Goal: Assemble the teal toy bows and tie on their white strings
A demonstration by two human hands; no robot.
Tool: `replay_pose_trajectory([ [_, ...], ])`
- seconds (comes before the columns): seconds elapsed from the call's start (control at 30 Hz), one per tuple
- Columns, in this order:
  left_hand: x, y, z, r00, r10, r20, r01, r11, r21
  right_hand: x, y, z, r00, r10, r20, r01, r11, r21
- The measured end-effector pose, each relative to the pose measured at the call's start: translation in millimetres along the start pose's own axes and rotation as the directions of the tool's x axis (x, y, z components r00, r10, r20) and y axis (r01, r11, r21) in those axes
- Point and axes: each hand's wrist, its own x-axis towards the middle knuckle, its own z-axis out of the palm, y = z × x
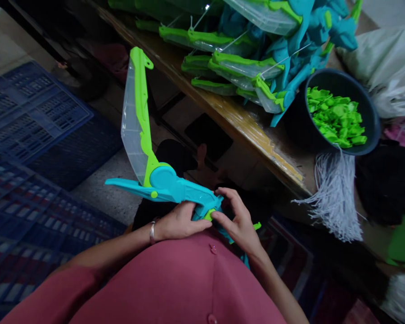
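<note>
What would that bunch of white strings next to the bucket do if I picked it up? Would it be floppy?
Probably very floppy: the white strings are thin and splay out loosely below the bucket. They'd likely feel light, being just slim strands. They might tangle too, since some loose ends already cross and stick out sideways.

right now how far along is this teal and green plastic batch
Likely done: the teal-and-green plastic assemblies piled on the wooden table, several with white strings. In hand: a similar assembly, both hands at its small green part; no string shows on it. Likely left: small green plastic pieces in the round dark bucket and a white string bundle.
</note>
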Motion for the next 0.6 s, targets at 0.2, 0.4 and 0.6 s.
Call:
replay_pose_trajectory([
  [0.2, -3.5, -5.7, 2.4, 0.999, 0.004, -0.043, -0.005, 1.0, -0.02, 9.2, 5.9, -1.8, 0.987, -0.017, 0.157, 0.007, 0.998, 0.059],
  [0.4, -5.3, -21.0, 7.8, 0.992, -0.035, -0.12, 0.034, 0.999, -0.009, 6.3, 13.0, 14.3, 0.995, -0.039, 0.093, 0.038, 0.999, 0.016],
  [0.6, 2.8, -36.8, 2.3, 0.985, -0.121, -0.123, 0.114, 0.992, -0.061, 13.8, 34.7, 26.9, 0.996, -0.024, 0.084, 0.021, 0.999, 0.033],
])
